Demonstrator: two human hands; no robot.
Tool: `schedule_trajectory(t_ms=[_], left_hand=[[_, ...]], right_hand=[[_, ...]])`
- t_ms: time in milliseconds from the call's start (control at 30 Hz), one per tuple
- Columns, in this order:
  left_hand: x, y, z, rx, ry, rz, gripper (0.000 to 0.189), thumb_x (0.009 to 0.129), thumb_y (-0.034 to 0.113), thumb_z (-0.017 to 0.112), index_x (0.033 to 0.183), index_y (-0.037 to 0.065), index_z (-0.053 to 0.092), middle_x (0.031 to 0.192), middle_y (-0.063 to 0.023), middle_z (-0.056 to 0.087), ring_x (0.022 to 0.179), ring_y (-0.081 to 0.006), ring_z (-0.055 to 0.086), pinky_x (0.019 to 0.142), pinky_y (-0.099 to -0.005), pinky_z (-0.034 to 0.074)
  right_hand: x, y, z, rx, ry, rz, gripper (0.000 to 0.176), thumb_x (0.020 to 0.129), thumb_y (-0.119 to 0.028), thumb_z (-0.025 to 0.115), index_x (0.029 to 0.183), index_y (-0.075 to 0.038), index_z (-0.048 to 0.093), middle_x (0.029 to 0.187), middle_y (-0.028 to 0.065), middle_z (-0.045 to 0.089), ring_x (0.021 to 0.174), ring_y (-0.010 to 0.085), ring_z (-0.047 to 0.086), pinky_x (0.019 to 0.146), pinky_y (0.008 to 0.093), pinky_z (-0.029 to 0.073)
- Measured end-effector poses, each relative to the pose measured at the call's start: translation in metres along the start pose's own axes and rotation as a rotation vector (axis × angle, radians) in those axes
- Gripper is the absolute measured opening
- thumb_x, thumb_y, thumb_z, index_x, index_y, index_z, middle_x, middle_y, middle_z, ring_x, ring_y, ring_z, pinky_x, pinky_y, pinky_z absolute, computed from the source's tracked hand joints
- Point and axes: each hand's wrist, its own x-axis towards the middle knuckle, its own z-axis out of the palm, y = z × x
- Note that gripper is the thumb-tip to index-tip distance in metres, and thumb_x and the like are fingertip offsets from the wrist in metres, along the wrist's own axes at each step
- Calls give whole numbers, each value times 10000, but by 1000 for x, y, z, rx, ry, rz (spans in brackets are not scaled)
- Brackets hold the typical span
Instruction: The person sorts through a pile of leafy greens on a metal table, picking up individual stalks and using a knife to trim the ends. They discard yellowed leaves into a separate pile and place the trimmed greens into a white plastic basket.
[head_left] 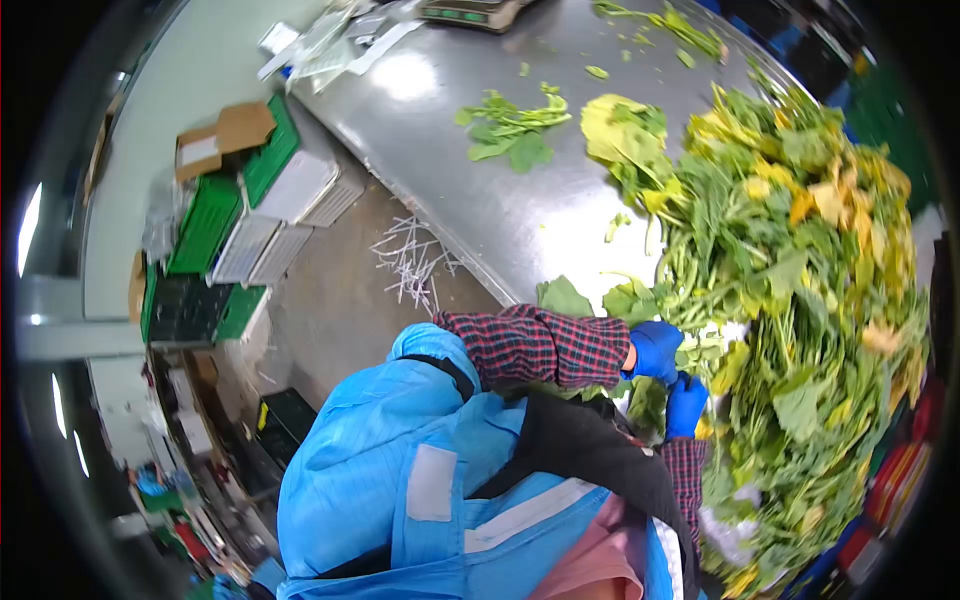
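Observation:
Both my hands wear blue gloves and meet close together at the near edge of a large heap of leafy greens [790, 290]. My left hand [655, 350], below a red-and-dark checked sleeve, is curled closed. Just beneath it in the view, my right hand [687, 407] has its fingers bent closed too. Stems and leaves surround both hands, but what lies inside the fingers is hidden. A dark green leaf [648, 408] shows beside the right hand. Many leaves in the heap are yellowed.
A small bunch of greens [515, 125] lies apart on the metal table [440, 130]. A scale [475, 12] and papers [345, 45] sit at its far end. Green and white crates [205, 225] are stacked at the left, and white strips [410, 260] litter the floor.

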Motion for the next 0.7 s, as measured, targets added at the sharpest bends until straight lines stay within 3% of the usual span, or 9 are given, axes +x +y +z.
schedule_trajectory(t_ms=[33,67,100,133,200,400,567,600,700], left_hand=[[-2,-5,-8,-71,71,10,616,577,411,716,1042,36,565,938,-170,604,822,-335,587,722,-406,469],[-20,12,-56,-197,84,-52,561,593,382,711,1026,55,569,936,-184,603,836,-334,588,728,-405,465],[-38,25,-101,-188,189,-29,480,599,340,710,958,50,581,852,-189,610,786,-330,599,691,-406,469],[-40,14,-121,-190,257,-3,471,559,344,718,876,20,590,812,-200,607,758,-353,597,667,-419,473],[-43,-11,-170,-95,356,10,468,519,347,726,801,-7,606,780,-208,608,732,-369,599,640,-433,478],[-31,-117,-328,562,547,-103,381,568,314,704,861,78,646,766,-162,630,719,-336,617,650,-413,492],[-9,-202,-412,802,418,-235,419,586,261,697,963,93,625,807,-151,635,751,-326,615,650,-413,488],[-5,-211,-420,789,420,-243,419,586,261,697,963,93,625,807,-151,635,751,-326,615,650,-413,488],[6,-226,-445,862,420,-233,416,587,240,699,969,93,622,808,-148,633,769,-316,614,648,-415,487]], right_hand=[[-1,3,-3,275,-143,140,235,787,-176,534,783,42,622,698,205,613,648,291,603,604,385,446],[-10,47,5,-154,-357,109,238,796,-201,571,822,23,646,736,170,641,678,243,614,633,368,459],[-23,86,14,15,-193,-91,202,787,-182,603,828,5,668,754,116,659,675,205,604,643,355,466],[-28,54,-10,348,-257,332,172,774,-83,527,856,-1,654,835,123,665,757,164,622,725,288,484],[-21,59,-26,559,-294,313,187,743,-21,489,827,13,652,830,109,661,781,162,609,740,296,477],[22,-29,-50,572,-370,505,262,690,18,479,865,-36,666,626,26,569,405,51,371,370,198,277],[35,-92,-36,544,-659,407,248,742,34,490,917,-27,655,769,35,610,556,65,465,506,197,367],[36,-91,-18,538,-650,193,222,754,17,498,911,-20,651,703,20,586,428,35,374,400,182,273],[49,-116,11,416,-665,-293,193,777,-21,528,924,-30,652,783,51,625,594,136,555,538,281,438]])
